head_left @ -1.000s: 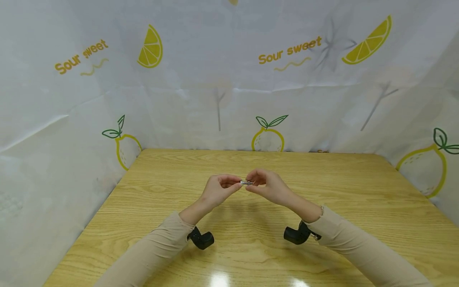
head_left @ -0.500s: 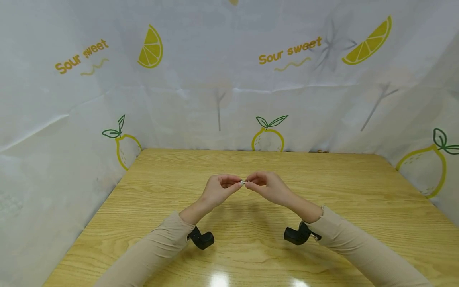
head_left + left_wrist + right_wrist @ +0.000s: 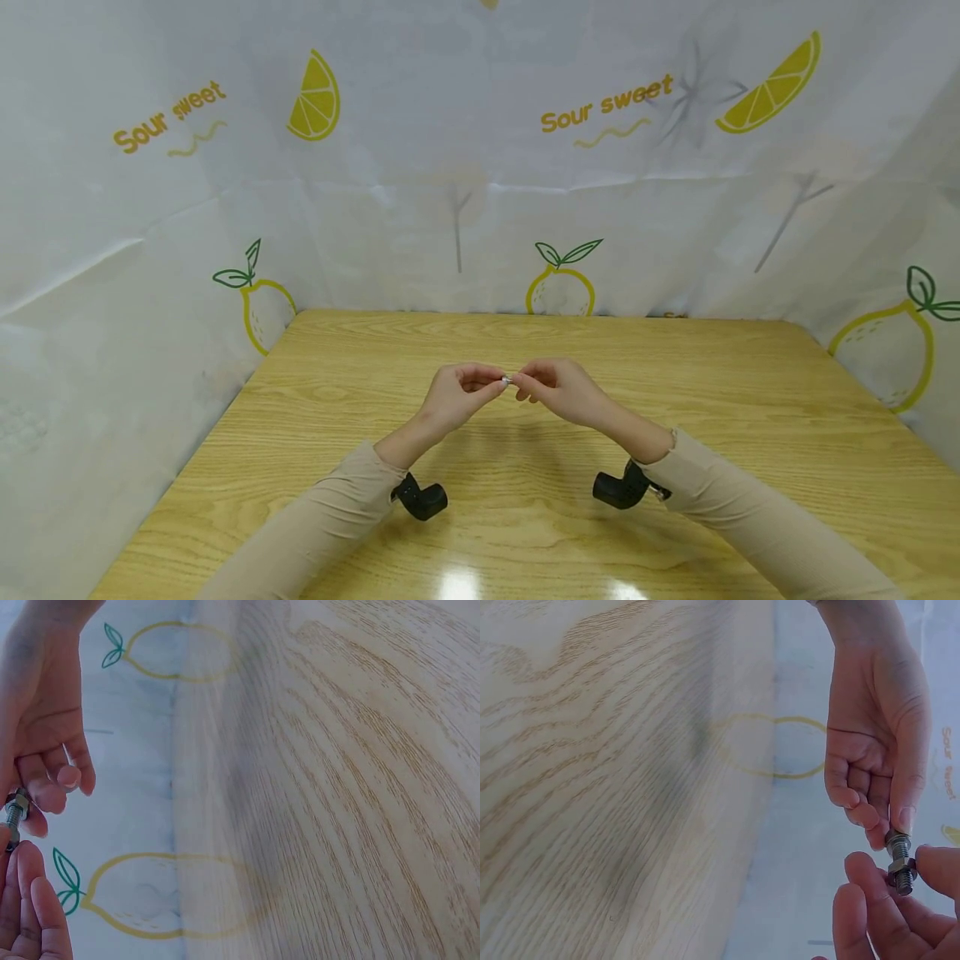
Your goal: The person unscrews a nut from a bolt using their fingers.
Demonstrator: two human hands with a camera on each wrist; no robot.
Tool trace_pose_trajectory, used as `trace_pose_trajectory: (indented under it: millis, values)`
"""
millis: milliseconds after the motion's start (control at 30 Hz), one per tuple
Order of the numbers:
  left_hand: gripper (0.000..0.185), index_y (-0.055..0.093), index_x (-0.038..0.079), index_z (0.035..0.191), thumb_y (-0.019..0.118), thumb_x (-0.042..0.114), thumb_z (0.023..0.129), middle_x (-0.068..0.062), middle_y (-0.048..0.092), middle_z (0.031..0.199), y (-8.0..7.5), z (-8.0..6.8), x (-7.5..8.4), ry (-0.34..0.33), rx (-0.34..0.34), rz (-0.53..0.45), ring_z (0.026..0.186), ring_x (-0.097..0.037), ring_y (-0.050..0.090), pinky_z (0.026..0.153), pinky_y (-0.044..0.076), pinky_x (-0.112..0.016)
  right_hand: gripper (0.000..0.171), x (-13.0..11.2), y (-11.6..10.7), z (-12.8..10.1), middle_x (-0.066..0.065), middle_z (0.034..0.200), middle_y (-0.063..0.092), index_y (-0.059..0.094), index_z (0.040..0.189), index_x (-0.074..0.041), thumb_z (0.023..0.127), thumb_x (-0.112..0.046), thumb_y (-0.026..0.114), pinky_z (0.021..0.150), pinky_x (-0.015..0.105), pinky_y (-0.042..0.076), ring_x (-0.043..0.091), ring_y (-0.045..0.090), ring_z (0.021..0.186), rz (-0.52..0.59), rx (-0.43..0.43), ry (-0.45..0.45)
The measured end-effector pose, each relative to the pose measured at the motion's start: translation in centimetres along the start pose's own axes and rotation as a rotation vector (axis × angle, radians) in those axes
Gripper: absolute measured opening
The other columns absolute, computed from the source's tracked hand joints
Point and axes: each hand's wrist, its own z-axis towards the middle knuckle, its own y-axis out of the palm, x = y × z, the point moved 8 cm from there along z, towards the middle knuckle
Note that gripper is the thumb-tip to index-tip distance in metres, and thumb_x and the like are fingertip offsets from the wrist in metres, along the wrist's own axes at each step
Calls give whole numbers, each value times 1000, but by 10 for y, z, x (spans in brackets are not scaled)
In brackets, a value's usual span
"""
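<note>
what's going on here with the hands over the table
A person holds a small metal bolt with a nut on it between both hands, above a wooden table. The left hand pinches one end and the right hand pinches the other, fingertips nearly meeting. Nothing else lies on the table; a lemon-print cloth hangs behind it.

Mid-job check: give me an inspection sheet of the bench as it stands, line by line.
Surface: wooden table, glossy, with light glare at the near edge.
Job's things: small threaded bolt with nut, held above the table between both hands.
Clutter: nothing seen.
Grippers: left hand pinches one end of the bolt; right hand pinches the other.
Cables: nothing seen; black wrist cameras under both forearms.
Surroundings: white lemon-print curtain on three sides.
</note>
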Motion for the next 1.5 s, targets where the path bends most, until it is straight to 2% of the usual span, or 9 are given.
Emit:
trace_pose_trajectory:
  millis: [133, 267, 467, 633, 767, 900, 1067, 1200, 1500]
  values:
    - [21, 69, 4, 105, 65, 16, 88, -15, 69, 103, -1, 0, 2, -3, 7, 0, 95, -34, 65, 79, 55, -34, 19, -1, -2, 0, 10, 90, 69, 65, 101, -2, 92, -19, 59, 75, 32, 54, 17, 65, 81, -30, 23, -19]
    - [22, 69, 3, 105, 65, 17, 89, -15, 70, 102, -1, -1, 3, 7, 9, 11, 92, -31, 66, 76, 55, -30, 22, -4, -4, -1, 14, 98, 65, 61, 104, 0, 88, -15, 65, 76, 30, 53, 19, 62, 83, -24, 53, -52]
    - [23, 69, 3, 106, 64, 17, 89, -15, 69, 104, 0, -1, 4, 9, 5, 7, 95, -33, 65, 79, 56, -34, 26, -1, -3, 1, 15, 94, 69, 63, 106, 2, 94, -20, 57, 69, 25, 52, 19, 65, 80, -15, 35, -37]
    - [23, 69, 3, 106, 64, 17, 89, -15, 69, 104, 0, -1, 3, 9, 6, 11, 95, -34, 64, 81, 55, -39, 25, -1, -2, 1, 13, 88, 71, 66, 103, 1, 96, -20, 54, 72, 30, 55, 19, 66, 81, -16, 10, -23]
    - [22, 69, 4, 106, 65, 17, 88, -15, 69, 103, 0, -1, 2, -1, 11, 11, 96, -34, 64, 79, 55, -36, 21, -2, -4, -1, 13, 94, 69, 65, 104, 0, 92, -17, 60, 78, 36, 54, 20, 65, 84, -20, 38, -26]
    - [23, 69, 2, 106, 65, 17, 88, -16, 69, 103, 0, 0, 3, 2, 11, 12, 94, -31, 66, 78, 56, -31, 22, -2, -5, -2, 14, 100, 65, 62, 105, -1, 89, -15, 64, 77, 34, 53, 18, 62, 83, -4, 58, -33]
    - [24, 69, 3, 107, 65, 18, 88, -15, 69, 105, 0, 0, 3, 4, 5, 11, 94, -30, 66, 77, 55, -27, 24, 0, -4, 0, 14, 95, 68, 62, 107, 0, 94, -19, 58, 70, 26, 52, 17, 64, 81, 4, 37, -25]
    - [24, 69, 4, 107, 64, 18, 89, -14, 69, 104, 0, 0, 3, 8, 6, 15, 94, -30, 66, 78, 55, -31, 25, 0, -3, 0, 14, 88, 70, 65, 104, 1, 96, -19, 52, 70, 29, 54, 19, 65, 79, 3, 13, -18]
    - [23, 69, 2, 106, 65, 17, 88, -17, 69, 102, -1, 1, 2, 12, 10, 14, 93, -33, 65, 79, 56, -36, 21, 0, -4, 0, 14, 100, 65, 62, 104, 0, 88, -14, 65, 76, 30, 53, 18, 63, 83, -5, 63, -51]
